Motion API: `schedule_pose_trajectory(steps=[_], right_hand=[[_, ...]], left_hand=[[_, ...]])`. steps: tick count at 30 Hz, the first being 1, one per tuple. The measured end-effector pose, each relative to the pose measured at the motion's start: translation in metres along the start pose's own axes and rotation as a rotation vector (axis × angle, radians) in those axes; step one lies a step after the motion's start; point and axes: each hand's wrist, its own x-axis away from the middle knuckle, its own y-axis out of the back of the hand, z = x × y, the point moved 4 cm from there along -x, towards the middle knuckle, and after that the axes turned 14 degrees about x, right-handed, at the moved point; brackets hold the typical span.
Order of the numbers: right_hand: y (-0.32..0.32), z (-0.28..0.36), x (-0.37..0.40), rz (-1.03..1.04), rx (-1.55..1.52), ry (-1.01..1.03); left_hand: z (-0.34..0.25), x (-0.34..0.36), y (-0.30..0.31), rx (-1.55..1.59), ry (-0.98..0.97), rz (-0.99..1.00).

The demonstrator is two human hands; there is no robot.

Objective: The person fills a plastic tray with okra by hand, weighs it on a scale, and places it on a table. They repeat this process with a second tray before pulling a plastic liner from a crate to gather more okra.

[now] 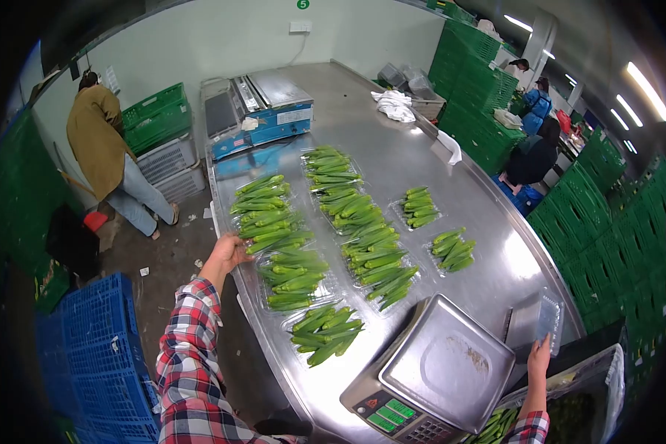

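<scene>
My left hand [231, 250] is at the left edge of the steel table, its fingers curled on the edge of a clear plastic tray of okra [277, 235]. More okra trays stand close beside it, among them one just below [296, 277] and a nearer one [325, 333]. A second row of okra [366, 244] runs to the right, with two smaller portions [453, 250] further over. Out to the right, my right hand [540, 354] grips a clear plastic tray [549, 317] with no okra visible in it, past the digital scale [448, 359].
A blue-sided machine [263, 122] sits at the table's far left end. White cloth [394, 106] lies at the back right. Green crates [470, 96] are stacked beyond; a blue crate [96, 355] stands at lower left. A person in a brown coat [96, 133] bends by crates.
</scene>
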Motion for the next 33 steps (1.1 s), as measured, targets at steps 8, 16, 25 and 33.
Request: schedule_pose_trajectory(steps=[8, 16, 25, 33], right_hand=[[0.003, 0.015, -0.008, 0.119, 0.265, 0.093], [0.0, 0.016, -0.006, 0.027, 0.322, 0.11], [-0.017, -0.002, -0.018, 0.045, 0.422, 0.007], [-0.026, -0.009, -0.025, 0.036, 0.481, -0.035]], left_hand=[[-0.013, -0.014, 0.017, 0.049, -0.059, 0.044], [-0.105, -0.067, -0.006, 0.016, -0.228, -0.091], [-0.105, -0.174, 0.04, 0.126, -0.177, -0.332], [-0.094, -0.209, 0.041, 0.16, -0.273, -0.469]])
